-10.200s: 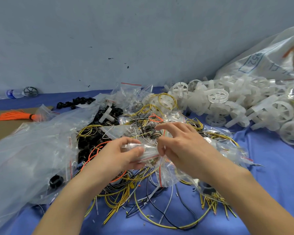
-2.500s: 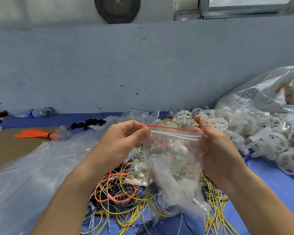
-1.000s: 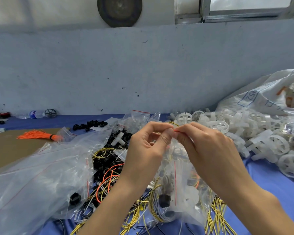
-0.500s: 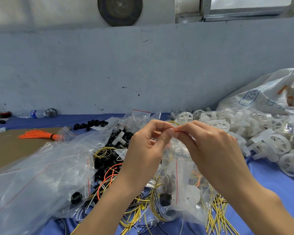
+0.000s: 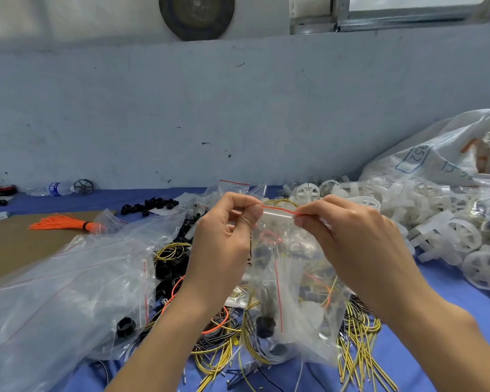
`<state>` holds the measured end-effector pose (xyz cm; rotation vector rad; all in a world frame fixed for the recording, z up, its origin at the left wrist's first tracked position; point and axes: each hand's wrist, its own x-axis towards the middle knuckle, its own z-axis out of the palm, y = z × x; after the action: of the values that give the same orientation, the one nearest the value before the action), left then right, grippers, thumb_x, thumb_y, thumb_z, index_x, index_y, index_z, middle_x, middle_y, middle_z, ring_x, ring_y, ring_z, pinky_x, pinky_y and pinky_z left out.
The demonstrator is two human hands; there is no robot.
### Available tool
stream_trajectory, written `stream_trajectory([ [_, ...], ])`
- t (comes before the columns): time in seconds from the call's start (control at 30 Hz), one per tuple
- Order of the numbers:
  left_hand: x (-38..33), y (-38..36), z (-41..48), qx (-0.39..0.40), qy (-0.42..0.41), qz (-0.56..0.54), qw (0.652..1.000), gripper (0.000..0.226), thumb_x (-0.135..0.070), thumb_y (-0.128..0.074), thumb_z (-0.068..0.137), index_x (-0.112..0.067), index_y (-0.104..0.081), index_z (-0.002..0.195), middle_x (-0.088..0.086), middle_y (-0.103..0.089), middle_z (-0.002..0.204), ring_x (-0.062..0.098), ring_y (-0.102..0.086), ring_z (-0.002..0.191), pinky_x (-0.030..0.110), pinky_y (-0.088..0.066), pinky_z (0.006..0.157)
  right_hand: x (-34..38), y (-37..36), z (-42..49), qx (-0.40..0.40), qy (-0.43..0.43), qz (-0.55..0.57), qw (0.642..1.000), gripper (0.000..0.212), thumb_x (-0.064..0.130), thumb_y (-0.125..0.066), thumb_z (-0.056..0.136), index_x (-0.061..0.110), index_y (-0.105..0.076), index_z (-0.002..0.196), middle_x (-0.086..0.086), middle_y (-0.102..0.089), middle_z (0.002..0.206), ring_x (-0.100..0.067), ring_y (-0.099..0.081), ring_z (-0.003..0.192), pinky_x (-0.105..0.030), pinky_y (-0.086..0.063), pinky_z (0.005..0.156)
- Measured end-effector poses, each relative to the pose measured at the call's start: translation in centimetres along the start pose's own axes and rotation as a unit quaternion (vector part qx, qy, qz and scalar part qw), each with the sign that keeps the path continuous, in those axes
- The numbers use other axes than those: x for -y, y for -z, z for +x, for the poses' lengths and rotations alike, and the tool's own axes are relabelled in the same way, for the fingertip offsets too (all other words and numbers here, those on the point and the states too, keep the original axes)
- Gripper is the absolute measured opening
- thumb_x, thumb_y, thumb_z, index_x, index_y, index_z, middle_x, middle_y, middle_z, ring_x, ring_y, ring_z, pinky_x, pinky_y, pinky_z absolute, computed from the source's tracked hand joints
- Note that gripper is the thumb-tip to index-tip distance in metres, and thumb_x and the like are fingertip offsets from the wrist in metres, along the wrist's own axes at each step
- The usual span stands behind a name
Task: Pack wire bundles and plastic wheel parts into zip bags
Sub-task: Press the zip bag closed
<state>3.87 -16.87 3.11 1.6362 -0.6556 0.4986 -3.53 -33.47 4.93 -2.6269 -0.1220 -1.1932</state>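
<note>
Right now both hands hold one small clear zip bag (image 5: 292,295) up at the centre of the frame, above the blue surface (image 5: 450,304). The left hand (image 5: 224,244) pinches the bag's top edge between thumb and fingers at its left end, and the right hand (image 5: 351,244) pinches the same edge further right; a short run of the red seal strip (image 5: 280,210) shows stretched between them. The bag hangs below, loaded with what looks like coiled wire, a black round part and a pale wheel piece, though the crinkled film blurs the contents.

The bag is likely to handle as light but limp: thin, slippery film with a lumpy load that sags to the bottom and swings. The stiffest place to take it is the seal strip itself, so a pinch right on the red line, worked along its length, seems the surest way to close it; gripping lower would only crumple the film. Stiff wire ends could poke through if the bag is squeezed.

Loose yellow and black wires (image 5: 357,335) lie under the bag, a heap of white plastic wheels (image 5: 441,236) fills the right side, a large clear bag (image 5: 54,295) sprawls at lower left, and an orange bundle (image 5: 60,223) lies at the left.
</note>
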Motion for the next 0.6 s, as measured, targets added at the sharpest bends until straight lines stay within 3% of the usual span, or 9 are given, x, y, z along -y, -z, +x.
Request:
stream_trajectory([
  [0.2, 0.4, 0.8, 0.3, -0.017, 0.005, 0.004, 1.0, 0.012, -0.039, -0.059, 0.092, -0.029, -0.065, 0.089, -0.005, -0.067, 0.078, 0.024, -0.061, 0.071, 0.039, -0.053, 0.07, -1.3, 0.3, 0.2, -0.001, -0.012, 0.002, 1.0, 0.017, 0.04, -0.057, 0.094, 0.035, -0.072, 0.1, 0.014, -0.067, 0.093, -0.026, -0.064, 0.08, -0.032, -0.041, 0.063],
  [0.33, 0.9, 1.4, 0.6, -0.024, 0.02, 0.006, 0.999, 0.011, -0.035, -0.059, 0.094, -0.026, -0.065, 0.09, -0.007, -0.069, 0.078, 0.01, -0.065, 0.074, 0.031, -0.057, 0.074, -2.2, 0.5, 0.1, -0.007, -0.007, 0.01, 1.0, 0.014, 0.033, -0.062, 0.093, 0.031, -0.074, 0.097, 0.013, -0.068, 0.093, -0.021, -0.062, 0.073, -0.029, -0.037, 0.063],
  [0.47, 1.3, 2.1, 1.0, -0.046, 0.03, -0.016, 0.998, 0.011, -0.031, -0.06, 0.095, -0.021, -0.065, 0.092, -0.006, -0.068, 0.076, 0.006, -0.062, 0.069, 0.023, -0.054, 0.068, -3.6, 0.9, 0.3, -0.003, -0.037, 0.096, 0.995, 0.011, 0.023, -0.07, 0.089, 0.029, -0.077, 0.094, 0.014, -0.065, 0.086, -0.002, -0.054, 0.066, -0.025, -0.043, 0.064],
  [0.6, 1.4, 2.5, 1.2, -0.053, 0.034, -0.018, 0.998, 0.01, -0.03, -0.06, 0.094, -0.021, -0.065, 0.093, -0.007, -0.068, 0.078, 0.006, -0.063, 0.071, 0.025, -0.055, 0.071, -3.5, 1.1, 0.5, -0.002, -0.065, 0.165, 0.984, 0.024, 0.017, -0.073, 0.085, 0.041, -0.073, 0.087, 0.006, -0.071, 0.084, -0.012, -0.062, 0.071, -0.027, -0.048, 0.068],
])
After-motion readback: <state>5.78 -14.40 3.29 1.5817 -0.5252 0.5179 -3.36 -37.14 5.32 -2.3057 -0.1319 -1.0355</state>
